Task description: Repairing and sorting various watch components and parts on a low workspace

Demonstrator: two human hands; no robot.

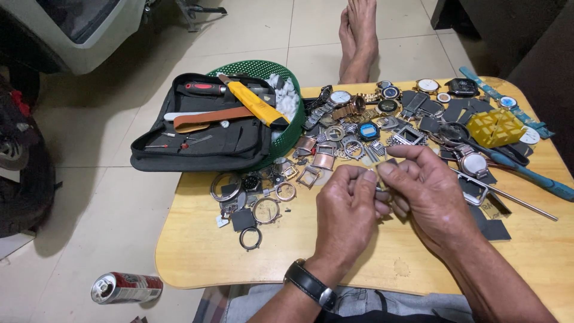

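Your left hand (347, 212) and right hand (427, 191) meet above the middle of the pale wooden surface (197, 251), pinching a small dark metal watch part (382, 173) between fingertips. Loose watch cases, rings and straps (335, 143) lie just beyond them. At the far left edge, a black zip tool pouch (203, 134) overlaps a green plastic basket (269, 72). A yellow plastic holder block (495, 127) sits near the far right corner.

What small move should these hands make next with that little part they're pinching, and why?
Probably lower it closer to the table: left hand and right hand pinch a tiny part above loose watch pieces, where a drop could get lost.
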